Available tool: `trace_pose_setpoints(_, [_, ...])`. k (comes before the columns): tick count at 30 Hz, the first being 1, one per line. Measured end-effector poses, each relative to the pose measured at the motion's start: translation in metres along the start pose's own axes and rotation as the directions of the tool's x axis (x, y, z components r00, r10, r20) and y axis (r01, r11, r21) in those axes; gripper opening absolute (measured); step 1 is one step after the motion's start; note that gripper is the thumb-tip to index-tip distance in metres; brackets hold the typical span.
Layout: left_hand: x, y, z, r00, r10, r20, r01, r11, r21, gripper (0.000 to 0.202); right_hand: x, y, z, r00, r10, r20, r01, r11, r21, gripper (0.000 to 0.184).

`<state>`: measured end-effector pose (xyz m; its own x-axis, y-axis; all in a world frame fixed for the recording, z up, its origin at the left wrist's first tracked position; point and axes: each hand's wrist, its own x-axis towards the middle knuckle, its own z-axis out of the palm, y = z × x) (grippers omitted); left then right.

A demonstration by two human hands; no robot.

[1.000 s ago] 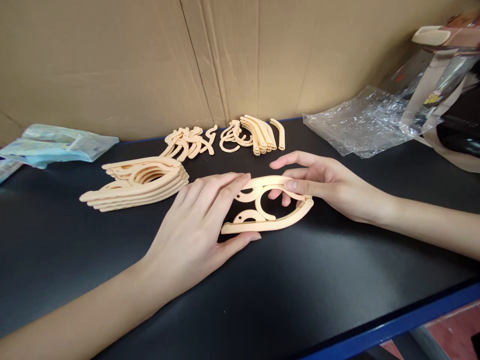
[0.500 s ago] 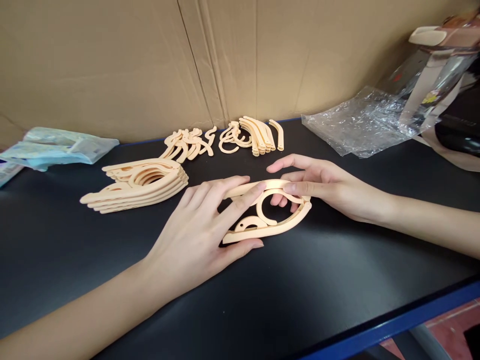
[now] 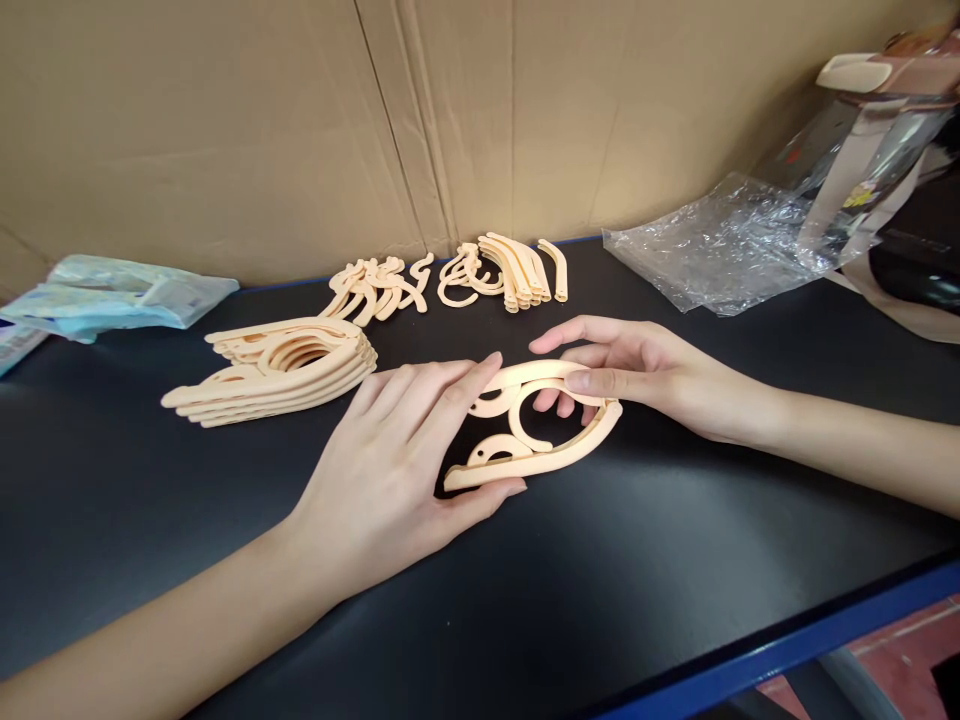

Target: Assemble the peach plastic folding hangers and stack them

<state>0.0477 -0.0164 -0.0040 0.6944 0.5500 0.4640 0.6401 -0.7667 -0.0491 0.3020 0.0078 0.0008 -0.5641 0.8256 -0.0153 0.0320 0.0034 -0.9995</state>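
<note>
A cream folding clothes hanger (image 3: pixel 551 460), folded with its hook curled between its two arms, is held just above the black table (image 3: pixel 525 600). Around its left end my left hand (image 3: pixel 405 450) is wrapped, thumb along the near arm and fingers over the far arm. My right hand (image 3: pixel 630 375) pinches the hanger's right end near the joint, its index finger stretched out above. Fingertips behind the hanger are partly hidden. To the left lies a stack of folded hangers (image 3: pixel 300 388) of the same kind.
Loose S-shaped hanger pieces (image 3: pixel 382 285), hooks (image 3: pixel 457 290) and curved arms (image 3: pixel 521 270) lie along the back edge by a cardboard wall (image 3: pixel 225 130). A blue plastic packet (image 3: pixel 127 290) is at left. Clear plastic wrap (image 3: pixel 720 245) and a strapped bottle (image 3: pixel 885 140) stand at right.
My left index finger has drawn back leftward off the top of the hanger's far arm, uncovering more of it. The hanger and my right hand are nearly unmoved.
</note>
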Motion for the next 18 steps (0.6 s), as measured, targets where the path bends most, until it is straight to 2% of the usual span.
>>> trace_pose_setpoints(6, [0.0006,0.0017,-0.0044,0.996,0.011,-0.087,-0.007,0.999,0.048,0.060,0.0003,-0.0036,0.0002,0.998,0.029,0.047,-0.026,0.998,-0.059,0.042])
trace_pose_setpoints(10, [0.0008,0.0011,-0.0051,0.997,0.002,-0.071,0.007,0.992,0.128,0.062,-0.0002,-0.0040,-0.0002,0.997,0.026,0.066,-0.020,0.996,-0.091,0.034])
trace_pose_setpoints(18, [0.0028,0.0033,-0.0044,0.996,0.061,-0.062,-0.042,0.960,0.276,0.062,0.0006,-0.0044,0.0009,0.999,0.012,0.037,-0.009,0.997,-0.077,0.031])
